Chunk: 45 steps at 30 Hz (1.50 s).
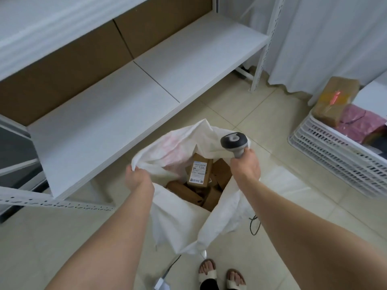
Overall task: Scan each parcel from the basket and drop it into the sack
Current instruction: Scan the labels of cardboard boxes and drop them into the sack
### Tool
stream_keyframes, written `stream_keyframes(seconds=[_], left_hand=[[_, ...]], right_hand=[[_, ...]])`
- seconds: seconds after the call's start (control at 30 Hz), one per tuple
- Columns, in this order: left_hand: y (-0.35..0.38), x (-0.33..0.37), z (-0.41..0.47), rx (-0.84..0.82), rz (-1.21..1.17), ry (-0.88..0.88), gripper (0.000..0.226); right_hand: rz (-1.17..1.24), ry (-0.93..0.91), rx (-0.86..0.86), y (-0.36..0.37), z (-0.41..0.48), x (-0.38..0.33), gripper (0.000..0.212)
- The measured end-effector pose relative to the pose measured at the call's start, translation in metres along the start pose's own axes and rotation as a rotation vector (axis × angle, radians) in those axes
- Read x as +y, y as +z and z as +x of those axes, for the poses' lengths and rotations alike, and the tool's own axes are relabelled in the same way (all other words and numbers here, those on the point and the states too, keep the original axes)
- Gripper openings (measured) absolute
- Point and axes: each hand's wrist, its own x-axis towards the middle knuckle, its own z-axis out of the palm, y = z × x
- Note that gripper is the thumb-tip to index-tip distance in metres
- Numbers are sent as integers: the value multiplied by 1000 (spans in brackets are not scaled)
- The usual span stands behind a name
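We grip the sack [178,216] with our left hand [137,177] and the barcode scanner [234,143] with our right hand [246,164], while parcels [335,97] lie in the basket [326,151] on the floor [282,208]; releasing the rim could collapse the sack's mouth.

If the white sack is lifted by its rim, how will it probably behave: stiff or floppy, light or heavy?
Probably floppy: the white sack folds and droops away from where the left hand grips its rim. Likely heavy at the bottom, since several cardboard parcels already lie inside. If released, its mouth may fall shut.
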Motion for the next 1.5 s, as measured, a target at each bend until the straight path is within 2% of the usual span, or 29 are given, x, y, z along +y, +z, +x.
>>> stream_keyframes(seconds=[0.17,0.3,0.37,0.47,0.6,0.8,0.97,1.1,1.17,1.27,1.37,1.43,1.5], left_hand=[[10,26,9,59,83,119,33],[24,-6,25,-80,231,-114,53],[31,-25,26,-114,289,-186,60],[39,-40,18,-113,386,-63,68],[52,-44,16,-196,673,159,73],[72,-91,44,-353,838,27,46],[85,-131,72,-355,874,-119,74],[76,-142,106,-298,973,-198,57],[71,-142,107,-252,1001,-144,57],[74,-119,92,-287,1067,85,72],[81,-91,69,-344,1082,312,67],[83,-79,53,-436,1082,360,58],[87,-73,39,-579,1020,309,50]], right_hand=[[16,-63,25,11,4,-21,34],[-66,104,-176,41,10,-2,24],[-74,143,-211,53,13,10,24],[-74,140,-197,64,18,18,30],[-88,133,-148,61,37,23,39],[-167,87,-222,82,57,45,39],[-226,71,-279,123,66,72,34],[-315,126,-218,142,86,86,42],[-348,144,-233,149,82,85,45],[-362,128,-248,152,63,64,40],[-335,128,-213,140,45,42,36],[-295,102,-163,129,35,32,35],[-187,98,-183,121,30,27,29]])
